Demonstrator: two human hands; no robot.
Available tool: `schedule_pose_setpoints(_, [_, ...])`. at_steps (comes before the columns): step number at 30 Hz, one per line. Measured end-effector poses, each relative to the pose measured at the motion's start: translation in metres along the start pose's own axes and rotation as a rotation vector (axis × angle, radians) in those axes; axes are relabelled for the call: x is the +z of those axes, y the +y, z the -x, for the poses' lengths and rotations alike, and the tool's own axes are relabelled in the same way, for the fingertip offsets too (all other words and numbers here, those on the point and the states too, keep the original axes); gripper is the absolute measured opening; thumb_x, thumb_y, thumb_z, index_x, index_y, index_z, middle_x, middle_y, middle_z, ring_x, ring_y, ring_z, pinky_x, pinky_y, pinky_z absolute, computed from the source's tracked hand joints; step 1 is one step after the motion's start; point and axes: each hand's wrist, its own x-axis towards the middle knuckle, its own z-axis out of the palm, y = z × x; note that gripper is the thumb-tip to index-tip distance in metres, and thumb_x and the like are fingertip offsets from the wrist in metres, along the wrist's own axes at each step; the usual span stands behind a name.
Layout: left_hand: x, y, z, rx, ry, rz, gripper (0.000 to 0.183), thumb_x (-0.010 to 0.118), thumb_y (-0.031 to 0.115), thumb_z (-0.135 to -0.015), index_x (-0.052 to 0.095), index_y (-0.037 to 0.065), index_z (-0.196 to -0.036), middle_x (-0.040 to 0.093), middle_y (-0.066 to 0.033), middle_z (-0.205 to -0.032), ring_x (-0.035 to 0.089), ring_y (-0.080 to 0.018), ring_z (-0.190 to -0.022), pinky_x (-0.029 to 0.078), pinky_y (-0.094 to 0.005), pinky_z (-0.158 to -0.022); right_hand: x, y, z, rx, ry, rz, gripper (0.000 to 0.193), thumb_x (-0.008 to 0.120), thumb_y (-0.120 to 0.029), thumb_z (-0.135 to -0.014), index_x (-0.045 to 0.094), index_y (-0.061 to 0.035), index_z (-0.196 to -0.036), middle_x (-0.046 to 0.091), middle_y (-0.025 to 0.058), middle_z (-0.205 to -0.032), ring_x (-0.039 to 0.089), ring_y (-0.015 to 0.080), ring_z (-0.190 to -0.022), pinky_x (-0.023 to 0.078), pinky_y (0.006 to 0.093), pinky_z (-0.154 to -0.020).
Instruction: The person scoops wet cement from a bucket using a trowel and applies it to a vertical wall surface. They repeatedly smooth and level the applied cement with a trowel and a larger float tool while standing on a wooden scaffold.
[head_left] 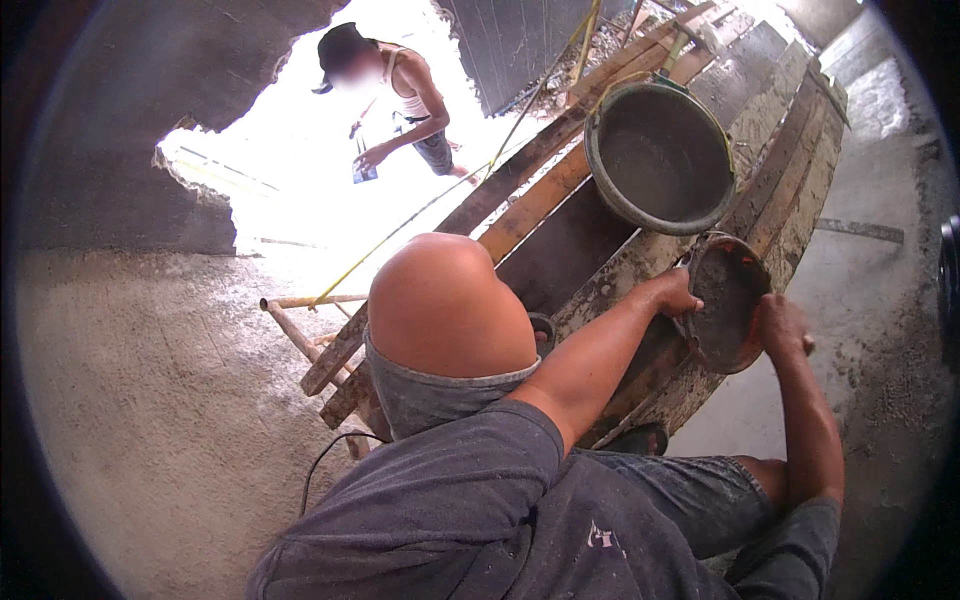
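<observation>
A small round bucket (728, 312) with grey, mortar-like stuff inside is tilted between my two hands, above the wooden planks. My left hand (676, 291) is closed on its left rim, with the thumb over the edge. Closed at the opposite side of the rim is my right hand (783, 326), its fingers partly hidden behind the wall. Just beyond stands a larger dark bucket (660, 160), its inside coated grey. The near rim of this bucket comes close to the small one.
Long planks (545, 215) form a platform under my feet. A trowel-like tool (680, 45) lies behind the large bucket. Through a broken wall opening (290, 110), a person (415, 95) bends forward in bright light. A yellow rope (420, 212) runs past a pole frame (300, 302). Rough wall (150, 380) stands left.
</observation>
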Motion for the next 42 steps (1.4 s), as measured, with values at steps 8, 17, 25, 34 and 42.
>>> schedule_pose_setpoints(8, [-0.005, -0.020, 0.002, -0.061, 0.083, -0.029, 0.071, 0.085, 0.038, -0.079, 0.059, -0.009, -0.126, 0.065, -0.0294, -0.124, 0.062, -0.0389, -0.119, 0.049, -0.0451, -0.099, -0.098, -0.028, 0.049, -0.131, -0.058, -0.074, 0.022, 0.069, -0.020, -0.085, 0.078, -0.0068, -0.100, 0.075, 0.0187, -0.100, 0.073, 0.0356, -0.095, 0.060, 0.0465, -0.078])
schedule_pose_setpoints(17, [-0.007, 0.019, 0.016, -0.220, 0.106, -0.431, 0.062, 0.081, 0.044, -0.083, 0.067, -0.004, -0.120, 0.071, -0.0230, -0.115, 0.067, -0.0337, -0.115, 0.054, -0.0470, -0.093, -0.107, -0.045, 0.064, 0.051, -0.306, -0.067, 0.031, 0.068, -0.015, -0.085, 0.070, -0.0049, -0.113, 0.071, 0.0209, -0.113, 0.069, 0.0389, -0.105, 0.056, 0.0505, -0.087])
schedule_pose_setpoints(25, [-0.082, 0.186, 0.064, -0.038, -0.021, -0.650, 0.050, 0.070, 0.054, -0.088, 0.078, 0.005, -0.094, 0.078, -0.0102, -0.088, 0.075, -0.0230, -0.086, 0.059, -0.0391, -0.080, -0.041, -0.005, 0.039, -0.130, -0.149, -0.024, 0.030, 0.073, -0.026, -0.081, 0.074, -0.0060, -0.103, 0.073, 0.0192, -0.107, 0.070, 0.0379, -0.103, 0.057, 0.0489, -0.085])
schedule_pose_setpoints(34, [-0.316, 0.269, 0.023, 0.442, 0.741, -0.589, 0.039, 0.075, 0.039, -0.087, 0.072, 0.002, -0.099, 0.075, -0.0132, -0.088, 0.072, -0.0239, -0.079, 0.057, -0.0391, -0.075, -0.066, 0.029, 0.067, 0.128, -0.129, -0.258, 0.031, 0.066, -0.028, -0.085, 0.074, -0.0040, -0.103, 0.072, 0.0212, -0.108, 0.069, 0.0408, -0.103, 0.056, 0.0490, -0.087])
schedule_pose_setpoints(42, [-0.400, 0.141, -0.016, 0.099, 0.741, -0.912, 0.041, 0.076, 0.031, -0.084, 0.067, 0.002, -0.112, 0.072, -0.0192, -0.110, 0.071, -0.0293, -0.102, 0.055, -0.0394, -0.089, -0.048, 0.038, 0.073, 0.113, -0.196, -0.338, 0.029, 0.063, -0.024, -0.088, 0.073, -0.0056, -0.109, 0.073, 0.0211, -0.104, 0.070, 0.0393, -0.102, 0.055, 0.0484, -0.088])
